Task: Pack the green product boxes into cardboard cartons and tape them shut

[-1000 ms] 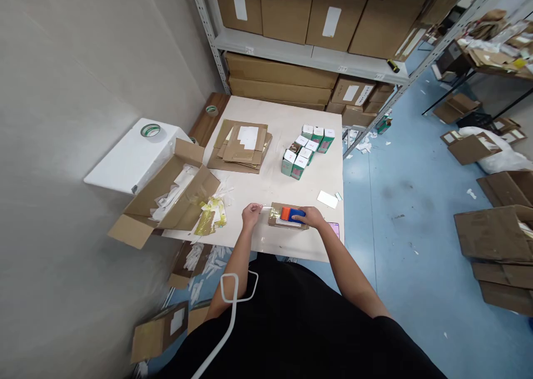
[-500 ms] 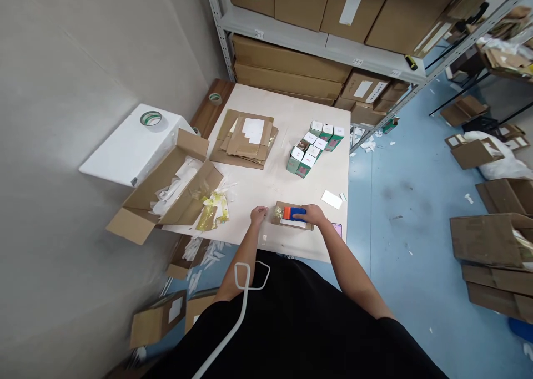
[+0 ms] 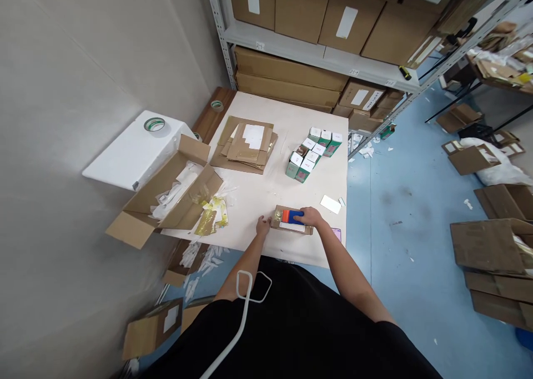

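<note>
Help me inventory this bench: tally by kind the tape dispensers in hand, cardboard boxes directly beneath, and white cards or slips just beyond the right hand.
Tape dispenser: 1
Cardboard box: 1
Larger white card: 1
Small slip: 1
Total: 4

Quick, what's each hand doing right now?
Left hand: at one end of the cardboard box; open or closed, can't tell.
Right hand: closed, holding the blue-and-orange tool.
</note>
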`<state>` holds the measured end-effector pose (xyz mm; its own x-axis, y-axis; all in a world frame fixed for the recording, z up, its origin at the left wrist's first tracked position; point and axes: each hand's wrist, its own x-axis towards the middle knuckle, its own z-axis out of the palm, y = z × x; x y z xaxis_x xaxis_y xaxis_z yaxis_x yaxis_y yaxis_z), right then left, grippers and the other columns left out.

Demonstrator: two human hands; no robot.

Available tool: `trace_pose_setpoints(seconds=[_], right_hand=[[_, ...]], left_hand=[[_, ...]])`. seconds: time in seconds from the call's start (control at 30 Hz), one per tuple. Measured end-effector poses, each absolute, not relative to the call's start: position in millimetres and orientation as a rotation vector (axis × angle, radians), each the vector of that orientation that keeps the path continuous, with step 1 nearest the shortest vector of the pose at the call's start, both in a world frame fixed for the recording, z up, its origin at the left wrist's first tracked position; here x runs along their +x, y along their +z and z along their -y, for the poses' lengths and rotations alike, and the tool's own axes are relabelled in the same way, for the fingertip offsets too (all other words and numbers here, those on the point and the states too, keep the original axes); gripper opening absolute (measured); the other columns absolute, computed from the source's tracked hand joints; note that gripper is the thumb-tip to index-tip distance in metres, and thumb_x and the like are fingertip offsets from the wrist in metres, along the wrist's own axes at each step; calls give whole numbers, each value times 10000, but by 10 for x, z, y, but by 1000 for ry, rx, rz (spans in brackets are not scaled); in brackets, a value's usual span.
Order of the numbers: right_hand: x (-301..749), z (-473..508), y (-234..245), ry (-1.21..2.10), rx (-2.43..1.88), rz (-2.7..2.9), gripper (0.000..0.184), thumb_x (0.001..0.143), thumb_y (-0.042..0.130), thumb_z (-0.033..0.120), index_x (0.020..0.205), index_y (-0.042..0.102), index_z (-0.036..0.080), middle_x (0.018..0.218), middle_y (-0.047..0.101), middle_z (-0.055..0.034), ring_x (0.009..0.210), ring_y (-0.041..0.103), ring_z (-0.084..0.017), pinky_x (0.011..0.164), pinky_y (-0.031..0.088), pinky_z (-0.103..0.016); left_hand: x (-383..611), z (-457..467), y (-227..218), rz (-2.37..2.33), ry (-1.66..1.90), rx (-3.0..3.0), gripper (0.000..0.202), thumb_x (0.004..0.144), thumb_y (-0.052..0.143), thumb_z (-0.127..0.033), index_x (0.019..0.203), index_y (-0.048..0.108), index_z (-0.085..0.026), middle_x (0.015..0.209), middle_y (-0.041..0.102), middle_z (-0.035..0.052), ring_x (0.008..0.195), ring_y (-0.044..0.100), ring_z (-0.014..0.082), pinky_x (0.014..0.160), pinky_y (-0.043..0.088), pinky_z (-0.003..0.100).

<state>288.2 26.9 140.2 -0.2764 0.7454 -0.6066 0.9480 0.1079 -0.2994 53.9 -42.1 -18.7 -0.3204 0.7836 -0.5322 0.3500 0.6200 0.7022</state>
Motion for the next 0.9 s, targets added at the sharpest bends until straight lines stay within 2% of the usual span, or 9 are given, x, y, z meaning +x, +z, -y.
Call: trace_pose_setpoints(seconds=[0.13, 0.3, 0.43, 0.7, 0.9], right_hand=[[2892, -269, 1375, -954, 1712, -2080, 546, 889, 632, 731, 1010, 780, 220, 1025, 783, -101, 945, 715, -250, 667, 436, -276], [2759, -193, 1323, -917, 1814, -2056, 589, 862, 640, 767, 1005, 780, 213, 1077, 774, -119, 995, 712, -260, 706, 466, -279], [2777, -172, 1343, -938, 1833, -2030, 580, 820, 703, 745, 1018, 774, 205, 1105, 768, -126, 1008, 711, -265, 698, 471, -276], [3569, -43, 1324, -942, 2013, -1938, 530, 802, 745, 699, 959, 769, 194, 1049, 772, -123, 949, 717, -269, 657, 463, -287], [3498, 37, 1210, -888, 2066, -1936, 572, 799, 738, 718, 1026, 764, 193, 1091, 765, -135, 998, 717, -274, 693, 483, -288]], left_hand=[[526, 351, -67, -1910, 641, 910, 397, 1019, 445, -447, 1182, 718, -208, 1201, 760, 119, 1139, 692, 260, 973, 522, 369], [585, 223, 39, -1772, 665, 1025, 321, 951, 618, -432, 1121, 761, -201, 1195, 777, 101, 1107, 710, 251, 975, 523, 338], [620, 225, 80, -1791, 633, 1064, 355, 956, 604, -430, 1189, 741, -199, 1252, 759, 114, 1140, 701, 263, 973, 516, 351], [754, 233, 215, -1883, 505, 1159, 348, 969, 540, -496, 1147, 740, -274, 1148, 779, 87, 1109, 687, 292, 910, 491, 353], [866, 191, 203, -1905, 478, 1164, 433, 983, 459, -565, 1156, 700, -250, 1124, 773, 140, 1100, 701, 342, 904, 495, 408]])
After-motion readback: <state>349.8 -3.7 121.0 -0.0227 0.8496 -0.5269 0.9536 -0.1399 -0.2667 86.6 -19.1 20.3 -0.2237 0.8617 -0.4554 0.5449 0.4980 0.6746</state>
